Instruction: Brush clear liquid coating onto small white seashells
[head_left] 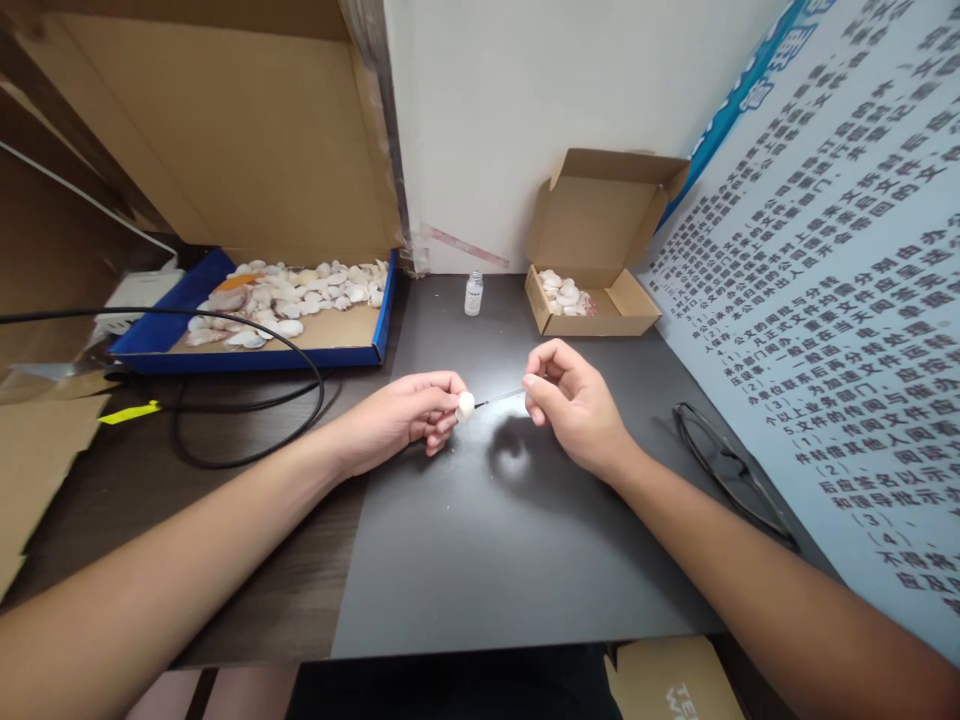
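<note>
Between the thumb and fingers of my left hand [420, 412] is a small white seashell [465, 406]. My right hand [566, 403], a short way to the right, pinches a thin, pale stick with a dark tip [504, 397]. The stick runs left from my fingertips, and its tip is at or very near the shell; I cannot tell whether they touch. Whether it is a fine brush does not show. Both hands are above the dark grey mat [442, 560]. Beyond them stands a small glass bottle [473, 295] with a white label.
On the left, a blue-edged cardboard box [322, 357] holds many shells. A smaller open cardboard box [600, 325] with shells stands at the back right. A black cable [247, 460] loops beside my left forearm. Eyeglasses [731, 465] lie right, beside a printed sheet [847, 300].
</note>
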